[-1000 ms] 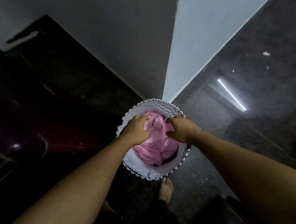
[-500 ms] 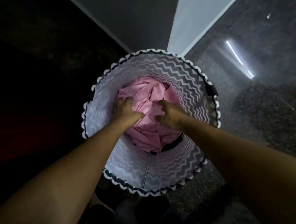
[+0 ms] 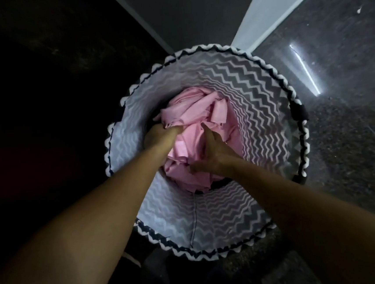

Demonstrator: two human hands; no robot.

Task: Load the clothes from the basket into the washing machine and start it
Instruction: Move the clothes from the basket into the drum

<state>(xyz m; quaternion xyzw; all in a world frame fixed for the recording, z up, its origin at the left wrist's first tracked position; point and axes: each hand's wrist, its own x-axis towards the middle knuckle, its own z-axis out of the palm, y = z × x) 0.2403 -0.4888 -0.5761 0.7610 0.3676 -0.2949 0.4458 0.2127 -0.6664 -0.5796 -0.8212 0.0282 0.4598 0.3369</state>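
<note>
**Both hands in the laundry basket**

A dark, speckled stone floor meets a pale wall at the top of the frame, and a bright streak of light reflects off the floor near its right edge. The left part of the scene is too dark to read.

At the foot of the wall's corner stands a round basket, seen from straight above. Its lining has a grey and white zigzag pattern and its rim is trimmed in black and white. A black handle sits on the right of the rim, and a dark seam runs down the near inner wall.

Crumpled pink clothes fill the bottom of the basket, bunched from the centre toward the far side. They are all one shade (it is not clear how many garments there are).

Two bare forearms reach in from the lower corners. The left hand is at the left edge of the pile. Its fingers are curled round a fold and hidden under the cloth.

The right hand is on the near right of the pile. Its fingers dig into the folds and its thumb is spread out to the side on the fabric, so it grips the clothes too. The two hands are close together but do not touch.
</note>
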